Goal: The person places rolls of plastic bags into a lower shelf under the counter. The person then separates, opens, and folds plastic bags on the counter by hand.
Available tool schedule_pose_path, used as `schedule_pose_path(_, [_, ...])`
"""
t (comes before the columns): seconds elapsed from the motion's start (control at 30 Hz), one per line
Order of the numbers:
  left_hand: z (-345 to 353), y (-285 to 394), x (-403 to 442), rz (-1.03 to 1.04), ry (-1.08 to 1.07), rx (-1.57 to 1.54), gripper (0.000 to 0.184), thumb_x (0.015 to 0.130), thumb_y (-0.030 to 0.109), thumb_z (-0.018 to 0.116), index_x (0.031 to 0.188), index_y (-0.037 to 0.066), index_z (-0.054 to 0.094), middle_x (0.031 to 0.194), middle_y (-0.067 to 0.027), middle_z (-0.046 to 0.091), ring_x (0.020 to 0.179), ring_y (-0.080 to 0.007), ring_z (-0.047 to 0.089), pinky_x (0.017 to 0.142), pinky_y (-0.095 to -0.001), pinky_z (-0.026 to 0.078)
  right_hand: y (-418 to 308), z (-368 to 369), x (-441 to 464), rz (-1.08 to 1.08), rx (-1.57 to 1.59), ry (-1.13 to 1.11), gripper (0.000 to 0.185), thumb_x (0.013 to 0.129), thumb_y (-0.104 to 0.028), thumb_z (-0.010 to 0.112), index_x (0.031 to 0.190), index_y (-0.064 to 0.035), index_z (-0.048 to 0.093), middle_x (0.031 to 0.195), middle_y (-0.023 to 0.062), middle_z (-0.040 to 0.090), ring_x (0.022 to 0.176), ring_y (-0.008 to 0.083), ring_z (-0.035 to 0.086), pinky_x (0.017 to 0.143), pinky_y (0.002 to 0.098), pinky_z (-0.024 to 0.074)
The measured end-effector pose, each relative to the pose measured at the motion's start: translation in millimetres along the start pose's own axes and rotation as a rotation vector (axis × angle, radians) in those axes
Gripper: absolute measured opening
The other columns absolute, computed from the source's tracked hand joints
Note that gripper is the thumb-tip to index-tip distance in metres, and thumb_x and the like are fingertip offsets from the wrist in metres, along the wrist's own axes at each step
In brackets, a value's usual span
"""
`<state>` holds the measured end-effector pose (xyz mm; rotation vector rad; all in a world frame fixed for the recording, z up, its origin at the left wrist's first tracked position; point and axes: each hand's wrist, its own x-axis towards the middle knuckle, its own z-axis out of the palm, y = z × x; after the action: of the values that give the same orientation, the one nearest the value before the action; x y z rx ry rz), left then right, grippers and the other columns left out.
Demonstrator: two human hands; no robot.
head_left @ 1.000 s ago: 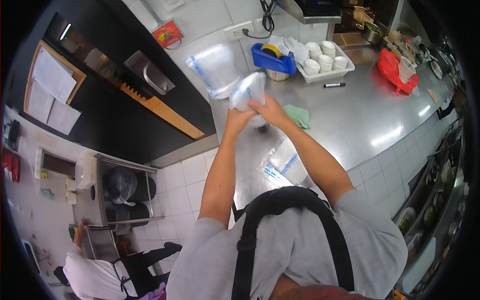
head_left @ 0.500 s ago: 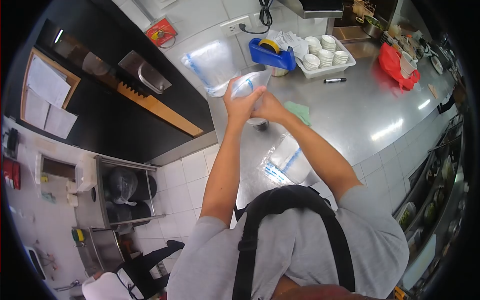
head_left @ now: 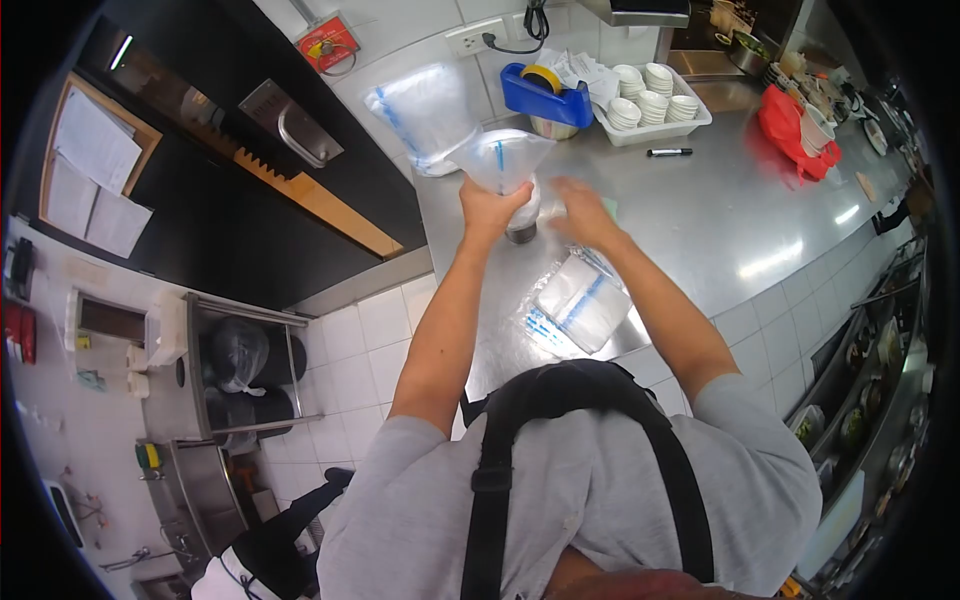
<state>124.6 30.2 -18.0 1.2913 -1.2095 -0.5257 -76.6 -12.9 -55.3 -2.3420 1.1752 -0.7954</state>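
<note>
My left hand (head_left: 490, 210) is closed around the gathered lower part of a clear plastic bag (head_left: 500, 158) with a blue stripe. The bag's wide top flares out above my fingers. Below it stands a small container (head_left: 521, 232), white above and dark at the base, partly hidden by my hand. My right hand (head_left: 588, 212) is just right of the bag, apart from it and blurred by motion. A green cloth (head_left: 609, 207) shows partly behind that hand. Nearer my body lies an opened pack of clear bags (head_left: 585, 300) with blue stripes.
A stack of clear bags (head_left: 425, 115) leans by the wall. Along the back stand a blue tape dispenser (head_left: 545, 105) and a white tray (head_left: 660, 132) of small cups. A black marker (head_left: 669, 152) and a red bag (head_left: 785, 135) lie farther right. Another person (head_left: 270, 550) is at lower left.
My right hand has let go of the bag and moved right. The bag now stands more upright in my left hand, its top spread wider.
</note>
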Motion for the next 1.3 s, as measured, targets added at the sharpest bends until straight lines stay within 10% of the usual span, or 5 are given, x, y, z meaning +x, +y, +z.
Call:
schedule_pose_path(0.23, [10.1, 7.8, -25.0, 0.070, 0.045, 0.144, 0.092, 0.060, 0.022, 0.096, 0.136, 0.001, 0.049, 0.123, -0.0204, 0.069, 0.112, -0.0339, 0.069, 0.096, -0.0414, 0.055, 68.3, 27.4, -22.1, 0.254, -0.437, -0.167, 0.028, 0.090, -0.032, 0.073, 0.094, -0.0046, 0.076, 0.112, 0.0154, 0.072, 0.108, 0.0333, 0.066, 0.108, 0.0524, 0.0406])
schedule_pose_path(0.57, [-15.1, -32.1, -67.8, 0.033, 0.039, 0.325, 0.097, 0.070, 0.024, 0.095, 0.149, 0.001, 0.043, 0.123, -0.0168, 0.068, 0.112, -0.0341, 0.067, 0.099, -0.0451, 0.054, 36.7, -46.6, -74.6, 0.206, -0.068, 0.167, 0.021, 0.089, -0.010, 0.068, 0.109, -0.0034, 0.074, 0.107, 0.0164, 0.073, 0.103, 0.0335, 0.070, 0.090, 0.0455, 0.0524])
schedule_pose_path(0.87, [-15.4, -26.1, -166.3, -0.292, -0.324, 0.174, 0.027, 0.089, 0.012, 0.079, 0.112, -0.001, 0.075, 0.110, -0.0137, 0.072, 0.099, -0.0219, 0.069, 0.084, -0.0333, 0.056, 11.4, -32.0, -188.2, 0.172, 0.059, -0.196, 0.013, 0.085, -0.013, 0.076, 0.094, -0.0042, 0.074, 0.097, 0.0112, 0.068, 0.101, 0.0304, 0.064, 0.091, 0.0429, 0.0474])
schedule_pose_path(1.3, [2.6, 8.2, -169.2, -0.017, -0.529, 0.327, 0.044, 0.073, 0.011, 0.089, 0.115, 0.008, 0.076, 0.126, -0.0127, 0.063, 0.119, -0.0305, 0.057, 0.101, -0.0391, 0.049, 11.5, -21.7, -188.1, 0.210, 0.054, -0.138, 0.018, 0.100, -0.016, 0.060, 0.104, -0.0038, 0.073, 0.104, 0.0112, 0.068, 0.109, 0.0295, 0.061, 0.096, 0.0438, 0.0401])
